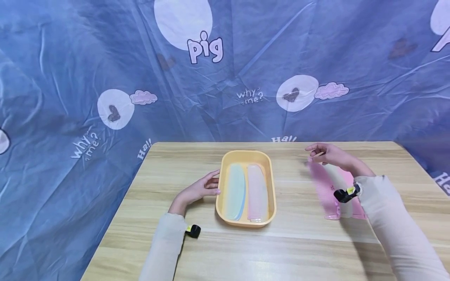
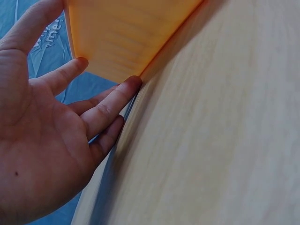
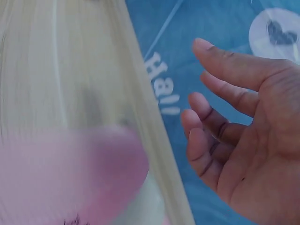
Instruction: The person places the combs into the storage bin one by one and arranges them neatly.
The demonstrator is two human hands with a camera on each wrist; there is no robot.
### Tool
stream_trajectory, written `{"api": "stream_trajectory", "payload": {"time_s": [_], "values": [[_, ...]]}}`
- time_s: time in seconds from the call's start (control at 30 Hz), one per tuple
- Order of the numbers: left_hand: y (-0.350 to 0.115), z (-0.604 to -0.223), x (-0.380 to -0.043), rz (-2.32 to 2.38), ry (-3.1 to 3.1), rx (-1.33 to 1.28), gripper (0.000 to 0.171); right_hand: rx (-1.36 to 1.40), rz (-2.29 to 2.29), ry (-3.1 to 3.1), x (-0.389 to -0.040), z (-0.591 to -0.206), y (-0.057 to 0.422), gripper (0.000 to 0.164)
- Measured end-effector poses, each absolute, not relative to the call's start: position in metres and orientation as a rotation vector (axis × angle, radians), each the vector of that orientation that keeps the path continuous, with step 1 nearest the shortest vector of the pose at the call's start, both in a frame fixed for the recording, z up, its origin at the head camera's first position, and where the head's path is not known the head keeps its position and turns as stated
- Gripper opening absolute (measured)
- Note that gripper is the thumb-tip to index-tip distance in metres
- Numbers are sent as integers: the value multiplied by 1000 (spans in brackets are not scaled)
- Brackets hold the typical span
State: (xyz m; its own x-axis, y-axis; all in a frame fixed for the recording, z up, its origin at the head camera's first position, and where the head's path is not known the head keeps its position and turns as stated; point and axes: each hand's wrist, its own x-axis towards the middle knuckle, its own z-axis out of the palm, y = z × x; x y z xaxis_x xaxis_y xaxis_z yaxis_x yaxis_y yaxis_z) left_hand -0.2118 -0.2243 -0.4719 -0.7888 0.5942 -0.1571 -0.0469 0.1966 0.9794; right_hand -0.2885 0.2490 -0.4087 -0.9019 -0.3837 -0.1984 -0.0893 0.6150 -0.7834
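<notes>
A yellow tray (image 1: 247,224) stands on the table with combs in it: a pale green comb (image 1: 234,191) over a blue edge on the left, and a pink comb (image 1: 254,191) beside a whitish one on the right. My left hand (image 1: 197,190) rests against the tray's left side, thumb and fingertips on its outer wall, fingers fairly straight. To the right, my right hand (image 1: 332,156) hovers near the far end of a pink comb (image 1: 322,187), which is blurred. In the right wrist view, the loosely bent fingers (image 3: 201,150) hold nothing and are apart from the comb.
Beneath my right forearm lie a whitish comb (image 1: 337,177) and another pink comb (image 1: 358,203), partly covered by the sleeve. Behind the wooden table (image 1: 281,257) hangs a blue printed cloth (image 1: 225,113). A black wrist camera (image 1: 346,194) sits above the combs.
</notes>
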Motion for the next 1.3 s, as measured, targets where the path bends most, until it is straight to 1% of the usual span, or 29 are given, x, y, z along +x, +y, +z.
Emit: {"api": "stream_trajectory", "payload": {"time_s": [0.3, 0.47, 0.67, 0.9, 1.3], "values": [[-225, -474, -212, 1639, 1951, 518, 84, -408, -1038, 2586, -286, -417, 263, 52], [-225, -473, -211, 1634, 1963, 517, 84, -396, -961, 2633, -289, -422, 266, 49], [-225, -472, -212, 1637, 1962, 512, 86, -390, -898, 2666, -288, -424, 267, 50], [-224, -473, -212, 1633, 1964, 512, 86, -483, -825, 2704, -292, -434, 272, 46], [-224, -471, -211, 1642, 1944, 514, 85, -502, -756, 2715, -295, -442, 272, 49]]}}
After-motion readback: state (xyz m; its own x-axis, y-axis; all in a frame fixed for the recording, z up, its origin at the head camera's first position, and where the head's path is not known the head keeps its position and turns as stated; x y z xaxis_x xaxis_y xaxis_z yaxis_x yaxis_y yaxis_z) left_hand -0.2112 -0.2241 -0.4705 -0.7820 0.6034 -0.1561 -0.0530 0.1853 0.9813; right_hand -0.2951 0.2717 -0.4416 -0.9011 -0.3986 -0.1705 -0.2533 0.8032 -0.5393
